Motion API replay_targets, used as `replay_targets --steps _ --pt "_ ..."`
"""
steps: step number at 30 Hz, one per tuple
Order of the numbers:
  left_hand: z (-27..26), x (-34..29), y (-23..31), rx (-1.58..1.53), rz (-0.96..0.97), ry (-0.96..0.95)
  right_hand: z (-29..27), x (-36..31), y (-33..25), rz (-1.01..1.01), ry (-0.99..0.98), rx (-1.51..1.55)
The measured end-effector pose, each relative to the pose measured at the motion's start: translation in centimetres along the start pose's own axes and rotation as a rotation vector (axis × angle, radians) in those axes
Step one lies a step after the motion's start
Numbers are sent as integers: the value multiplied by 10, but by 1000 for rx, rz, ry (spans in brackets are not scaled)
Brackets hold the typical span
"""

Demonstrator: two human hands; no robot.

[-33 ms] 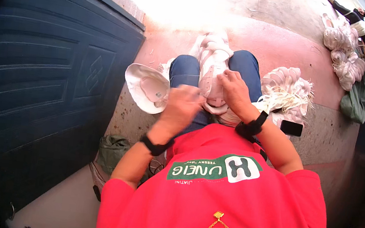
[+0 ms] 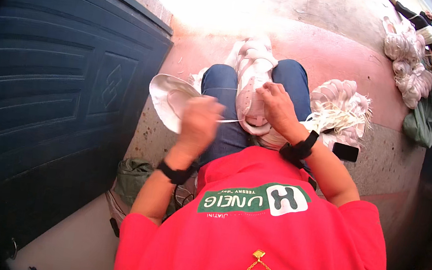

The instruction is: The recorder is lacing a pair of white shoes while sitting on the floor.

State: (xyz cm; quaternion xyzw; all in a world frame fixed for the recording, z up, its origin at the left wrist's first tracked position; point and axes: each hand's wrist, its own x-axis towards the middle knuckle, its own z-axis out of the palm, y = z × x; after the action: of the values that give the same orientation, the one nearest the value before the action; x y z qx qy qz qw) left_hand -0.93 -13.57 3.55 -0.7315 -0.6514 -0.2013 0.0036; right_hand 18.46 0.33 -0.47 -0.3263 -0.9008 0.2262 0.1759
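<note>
A pale pink-white shoe upper (image 2: 253, 99) lies at the near end of a row of similar uppers between my knees. My right hand (image 2: 280, 108) is at its right side, fingers bent and closed on its edge. To the left of the upper, my left hand (image 2: 200, 122) is raised and smeared by motion. From it a thin white lace (image 2: 229, 120) runs taut to the near part of the upper, so this hand grips the lace; its fingertips are unclear. Behind the left hand is an upturned white hat (image 2: 164, 99), partly hidden by it.
At my right lies a bundle of uppers (image 2: 339, 99) with loose pale laces, next to a black phone (image 2: 345, 152). A dark blue panelled door (image 2: 66, 84) stands close on the left. Green sacks (image 2: 134, 179) lie near it and far right. Another person (image 2: 421, 20) is at far right.
My left hand has moved left, away from the upper, and the lace now stretches between them. The right hand stays in place on the upper.
</note>
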Motion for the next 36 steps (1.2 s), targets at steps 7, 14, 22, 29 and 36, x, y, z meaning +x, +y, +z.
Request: replay_targets --steps 7,14,22,29,36 --pt "26 -98 -90 -712 -1671 59 -2 25 2 -126 -86 88" --pt "89 -128 -147 -583 -1684 363 6 37 -4 -221 -142 -63" --pt "-69 36 -150 111 -652 475 -4 65 39 -62 146 -135" --pt "-18 -6 -186 248 -716 -86 25 111 80 242 116 62" --pt "-26 6 -102 81 -709 -115 21 120 113 398 -310 339"
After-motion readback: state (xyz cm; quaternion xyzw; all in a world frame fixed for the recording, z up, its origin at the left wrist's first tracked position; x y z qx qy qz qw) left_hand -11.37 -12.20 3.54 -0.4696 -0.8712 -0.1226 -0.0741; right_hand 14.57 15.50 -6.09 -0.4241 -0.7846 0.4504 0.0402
